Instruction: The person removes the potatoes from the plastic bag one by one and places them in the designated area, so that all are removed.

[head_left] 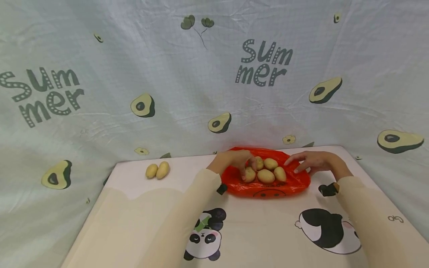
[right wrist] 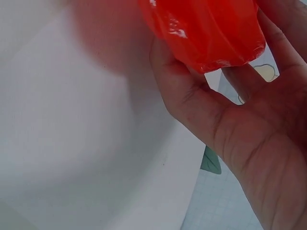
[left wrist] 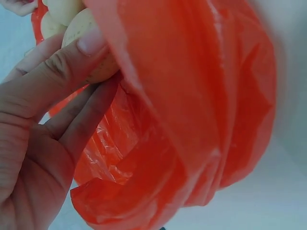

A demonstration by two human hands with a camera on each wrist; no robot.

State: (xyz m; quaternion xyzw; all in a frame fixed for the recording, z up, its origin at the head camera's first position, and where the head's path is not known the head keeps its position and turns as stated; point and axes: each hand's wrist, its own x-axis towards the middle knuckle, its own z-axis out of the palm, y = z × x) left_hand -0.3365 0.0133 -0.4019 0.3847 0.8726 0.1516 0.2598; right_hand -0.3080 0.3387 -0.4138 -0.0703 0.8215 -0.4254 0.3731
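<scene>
A red plastic bag (head_left: 295,184) lies spread at the back of the table, with several yellowish potatoes (head_left: 266,176) in its opening. My left hand (head_left: 240,162) reaches in from the left and pinches the nearest potato (left wrist: 102,70) between thumb and fingers. In the left wrist view, a fold of the bag covers part of that potato. At the bag's right end, my right hand (head_left: 313,162) holds the red plastic, its thumb (right wrist: 182,91) against the near side and the other fingers around the far side.
Two more potatoes (head_left: 157,170) sit side by side at the table's back left. The pale table cover (head_left: 140,216) has printed pandas near the front. Behind the table hangs a light curtain (head_left: 181,82) with avocado prints and lettering.
</scene>
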